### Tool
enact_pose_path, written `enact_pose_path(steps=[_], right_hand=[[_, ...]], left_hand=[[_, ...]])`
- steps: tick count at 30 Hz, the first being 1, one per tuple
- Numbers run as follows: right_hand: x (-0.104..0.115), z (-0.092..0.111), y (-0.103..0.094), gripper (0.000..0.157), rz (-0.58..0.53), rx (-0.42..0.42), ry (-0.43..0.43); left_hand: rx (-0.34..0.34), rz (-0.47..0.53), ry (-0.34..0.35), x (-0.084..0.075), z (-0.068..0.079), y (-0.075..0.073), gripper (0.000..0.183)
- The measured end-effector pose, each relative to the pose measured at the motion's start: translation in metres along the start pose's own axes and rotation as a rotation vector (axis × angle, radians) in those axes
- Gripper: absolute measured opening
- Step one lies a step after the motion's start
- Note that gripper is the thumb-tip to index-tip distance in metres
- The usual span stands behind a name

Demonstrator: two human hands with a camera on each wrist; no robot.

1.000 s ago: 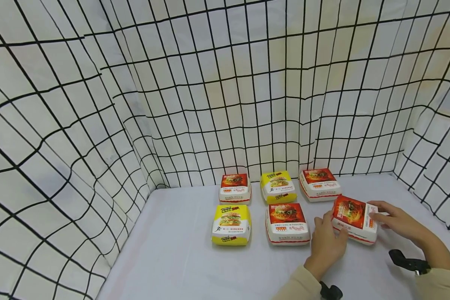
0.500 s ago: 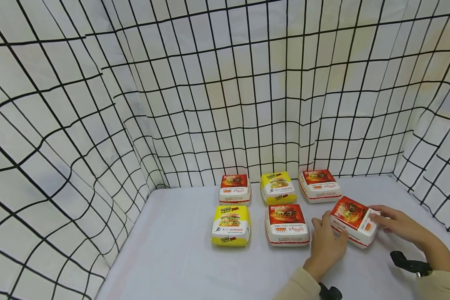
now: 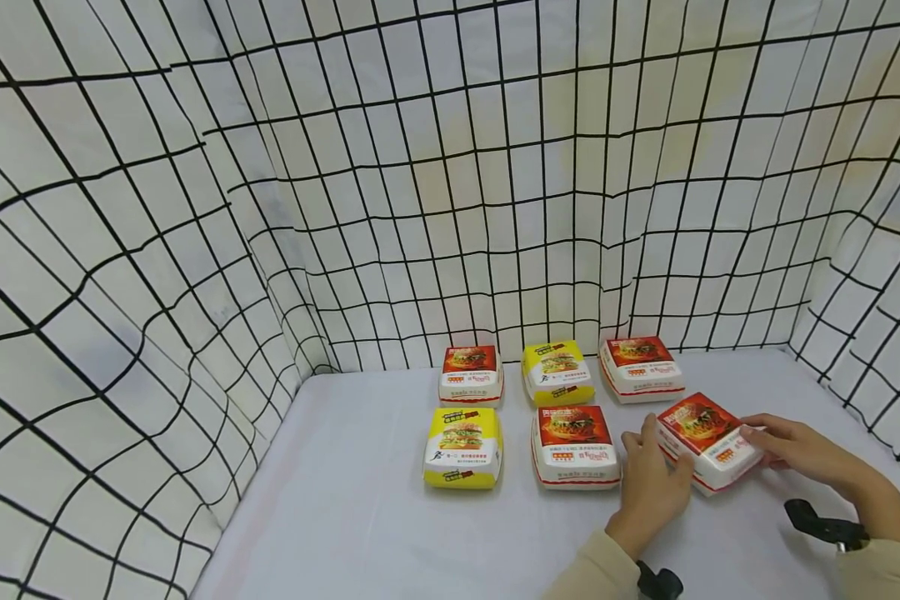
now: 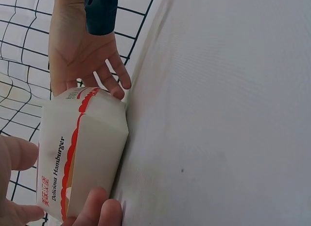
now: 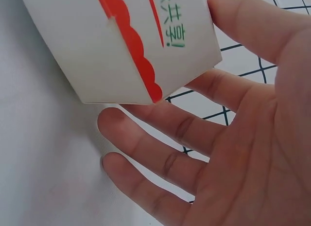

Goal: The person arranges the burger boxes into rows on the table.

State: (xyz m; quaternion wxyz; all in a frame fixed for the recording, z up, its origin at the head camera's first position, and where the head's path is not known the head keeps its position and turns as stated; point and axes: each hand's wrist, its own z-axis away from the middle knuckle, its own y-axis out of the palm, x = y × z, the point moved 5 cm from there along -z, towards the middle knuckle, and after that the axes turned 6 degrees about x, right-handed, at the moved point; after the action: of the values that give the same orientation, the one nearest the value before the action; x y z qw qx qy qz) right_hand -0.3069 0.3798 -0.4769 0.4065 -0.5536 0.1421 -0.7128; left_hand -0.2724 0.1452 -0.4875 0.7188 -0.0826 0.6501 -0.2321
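A red and white paper burger box (image 3: 708,442) with a burger picture on its lid sits turned at an angle on the white table, between both hands. My left hand (image 3: 651,492) holds its left side, thumb at the near corner. At the opposite side, my right hand (image 3: 802,450) grips the box with the thumb at the lid's edge and fingers at its side. The left wrist view shows the same box (image 4: 97,153) near the tabletop, left fingertips (image 4: 95,206) around one end. In the right wrist view, the lower right fingers (image 5: 131,133) spread beside the box.
Just left of my left hand stands another red burger box (image 3: 576,446), with a yellow one (image 3: 462,448) farther left. Behind them are a red box (image 3: 471,375), a yellow box (image 3: 558,373) and a red box (image 3: 641,369). Black netting (image 3: 495,208) over white cloth encloses the table (image 3: 330,500).
The burger box between my hands has turned clockwise, its white panel swinging from the right toward the near right. Both hands stay nearly in place, and the other boxes stay put.
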Motion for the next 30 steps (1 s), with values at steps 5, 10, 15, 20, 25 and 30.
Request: enact_pose_path(steps=[5, 10, 15, 20, 25, 30], right_hand=[[0.0005, 0.0012, -0.0012, 0.068, -0.006, 0.01, -0.005], [0.0011, 0.0034, -0.0016, 0.066, -0.004, -0.001, -0.014], [0.0024, 0.0043, -0.0026, 0.065, 0.026, -0.031, -0.021], [0.002, 0.0028, -0.0018, 0.063, 0.011, -0.022, -0.022], [0.003, 0.0012, -0.0002, 0.064, -0.003, -0.007, -0.026], [0.0041, -0.0006, 0.0012, 0.064, -0.009, 0.001, -0.029]], left_hand=[[0.002, 0.003, 0.007, 0.0002, -0.0003, 0.0003, 0.07], [0.012, 0.001, 0.001, -0.0003, 0.0006, 0.0003, 0.072], [0.013, 0.017, -0.007, -0.0006, 0.0006, -0.0001, 0.072], [0.007, 0.013, 0.001, -0.0003, 0.0005, 0.0, 0.071], [-0.013, -0.028, 0.044, -0.002, 0.0024, -0.0002, 0.065], [-0.02, -0.055, 0.042, -0.0018, 0.0021, 0.0011, 0.067]])
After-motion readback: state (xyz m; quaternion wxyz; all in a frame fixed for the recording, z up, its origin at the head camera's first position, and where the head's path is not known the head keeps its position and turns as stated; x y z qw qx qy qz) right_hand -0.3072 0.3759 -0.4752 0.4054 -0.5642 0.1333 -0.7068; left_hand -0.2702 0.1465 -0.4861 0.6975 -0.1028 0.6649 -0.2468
